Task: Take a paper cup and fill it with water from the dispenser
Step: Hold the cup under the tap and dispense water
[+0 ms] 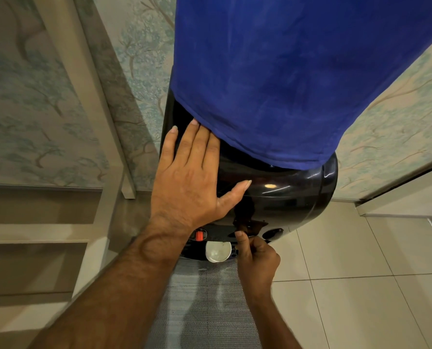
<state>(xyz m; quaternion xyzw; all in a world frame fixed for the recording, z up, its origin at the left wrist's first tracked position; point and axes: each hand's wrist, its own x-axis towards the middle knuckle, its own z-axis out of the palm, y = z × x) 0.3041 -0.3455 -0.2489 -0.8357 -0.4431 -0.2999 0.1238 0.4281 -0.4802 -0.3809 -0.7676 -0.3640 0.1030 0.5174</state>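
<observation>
A black glossy water dispenser (285, 195) stands below me, its bottle wrapped in a blue cloth cover (272, 84). My left hand (192, 177) lies flat and spread on the dispenser's top, fingers touching the cloth's hem. A white paper cup (218, 251) sits in the dispenser's recess under the taps, seen from above. My right hand (256, 258) is beside the cup on its right, fingers curled, thumb and fingertip pinching a small tap lever at the dispenser's front. A red tap (199, 235) shows left of the cup.
A grey woven mat (204, 306) lies on the beige tiled floor (361, 273) in front of the dispenser. Wallpapered walls with a tree pattern flank it. Pale shelving or a frame (58, 222) stands close on the left.
</observation>
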